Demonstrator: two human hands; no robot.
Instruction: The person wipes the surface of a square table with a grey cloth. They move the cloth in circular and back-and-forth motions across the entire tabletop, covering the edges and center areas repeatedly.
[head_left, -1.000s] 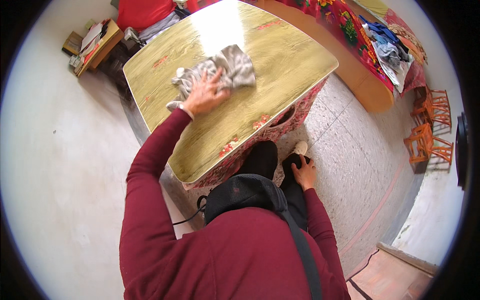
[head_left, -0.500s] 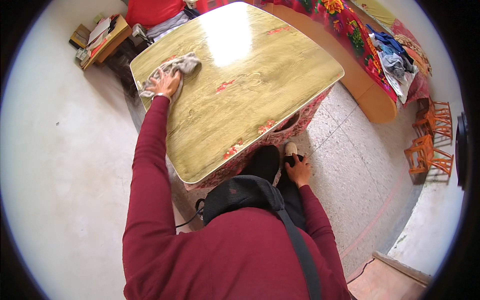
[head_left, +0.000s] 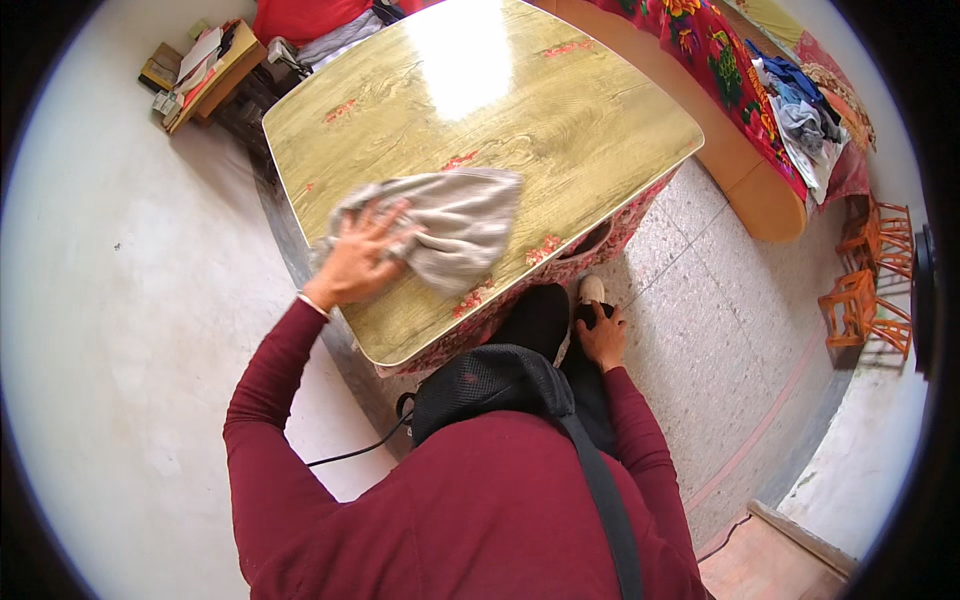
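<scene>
My left hand (head_left: 362,260) presses flat on a grey cloth (head_left: 450,225) lying on the glossy wood-grain table top (head_left: 500,110), near the table's front left corner. The cloth spreads out to the right of my fingers. My right hand (head_left: 602,335) rests low on my dark-trousered leg beside the table's front edge, fingers spread, holding nothing. A black mesh pouch (head_left: 490,385) with a strap hangs at my chest.
A flowered skirt (head_left: 600,240) hangs below the table edge. A curved wooden bench (head_left: 740,170) with flowered cover and piled clothes (head_left: 800,110) stands at right. Orange stools (head_left: 860,300) are far right. A low shelf with papers (head_left: 200,70) is at top left. A cable (head_left: 350,455) runs across the floor.
My left hand has swept the cloth from the table's far left corner back toward me and to the right. My right hand stays on my leg.
</scene>
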